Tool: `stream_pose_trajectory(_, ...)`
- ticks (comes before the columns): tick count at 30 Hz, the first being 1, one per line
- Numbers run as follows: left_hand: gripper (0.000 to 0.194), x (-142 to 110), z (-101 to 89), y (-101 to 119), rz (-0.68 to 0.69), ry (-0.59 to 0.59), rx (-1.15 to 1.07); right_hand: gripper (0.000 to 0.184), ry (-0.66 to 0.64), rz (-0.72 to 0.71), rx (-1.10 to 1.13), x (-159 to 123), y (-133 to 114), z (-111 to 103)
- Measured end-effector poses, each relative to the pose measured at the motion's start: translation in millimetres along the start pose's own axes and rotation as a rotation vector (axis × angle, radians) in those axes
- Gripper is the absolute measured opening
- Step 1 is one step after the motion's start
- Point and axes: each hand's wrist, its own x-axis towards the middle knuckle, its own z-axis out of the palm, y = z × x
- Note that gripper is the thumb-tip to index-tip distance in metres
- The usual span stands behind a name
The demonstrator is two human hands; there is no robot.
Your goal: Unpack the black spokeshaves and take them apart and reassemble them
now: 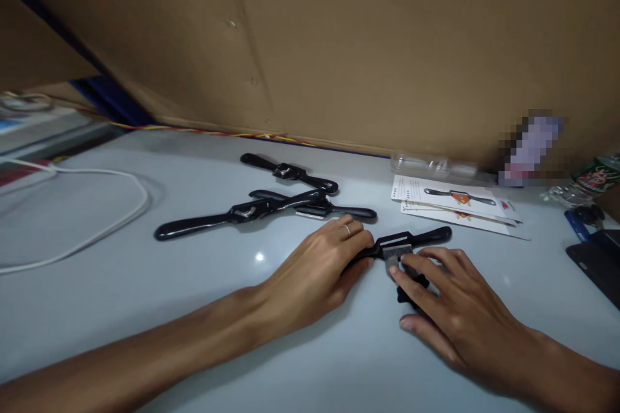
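My left hand [320, 264] is closed round one handle of a black spokeshave [429, 235], which lies across the table with its other handle pointing right. At the near side of its middle is a flat grey metal blade [391, 262]. Two fingertips of my right hand [450, 310] rest on or beside this blade, with the fingers spread and the thumb apart on the table side. Beneath those fingers shows a small black part [411, 292], its shape partly hidden. More black spokeshaves [194, 224] lie beyond my left hand, some crossing each other.
Printed cards [455, 197] with a tool picture are stacked at the back right, before clear plastic packaging [433, 166]. A bottle [595, 177] and dark objects [593, 264] stand at the right edge. A white cable [138, 190] loops on the left. A brown panel [339, 45] rises behind.
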Motion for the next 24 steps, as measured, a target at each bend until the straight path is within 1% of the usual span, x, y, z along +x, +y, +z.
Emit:
stream_pose_trajectory(6, 0.016, 0, -0.5, 0, 0.012, -0.006, 0.014, 0.038, 0.002, 0.003, -0.022, 2, 0, -3)
stream_pose_trajectory(11, 0.013, 1, 0.1, -2, -0.033, 0.018, 0.012, 0.034, 0.021, -0.021, 0.058, 3, 3, -5)
stream_pose_trajectory(13, 0.013, 1, -0.1, -3, -0.042, 0.018, 0.01, 0.03, 0.047, -0.038, 0.103, 2, 3, -6)
stream_pose_trajectory(18, 0.013, 2, -0.1, -3, -0.044, 0.011, 0.0, 0.017, 0.157, -0.089, 0.226, 0, 2, -6)
stream_pose_trajectory(21, 0.012, 2, 0.4, -3, -0.053, 0.009, 0.006, 0.017, 0.172, -0.135, 0.259, 1, 3, -8)
stream_pose_trajectory(24, 0.012, 2, 0.1, -3, -0.06, 0.005, 0.013, 0.016, 0.21, -0.15, 0.23, 3, 9, -14)
